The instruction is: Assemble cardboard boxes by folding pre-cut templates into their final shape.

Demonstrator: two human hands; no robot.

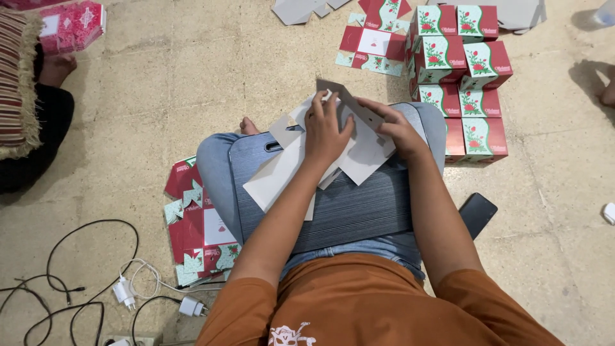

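Person seated on tiled floor (pixel 160 83) folding an unfolded carton blank (pixel 359 150), grey side up, on a dark lap board (pixel 333 211).

Stack of folded red-and-green floral boxes (pixel 462 77) stands right of the knee; pile of flat printed blanks (pixel 198 227) lies left of the thigh, more flat blanks (pixel 375 41) up top. Left hand (pixel 325 131) presses flat on the blank, fingers together; right hand (pixel 394 128) pinches a raised flap. Black phone (pixel 477 213) right, white chargers (pixel 125 291) with cables bottom left.
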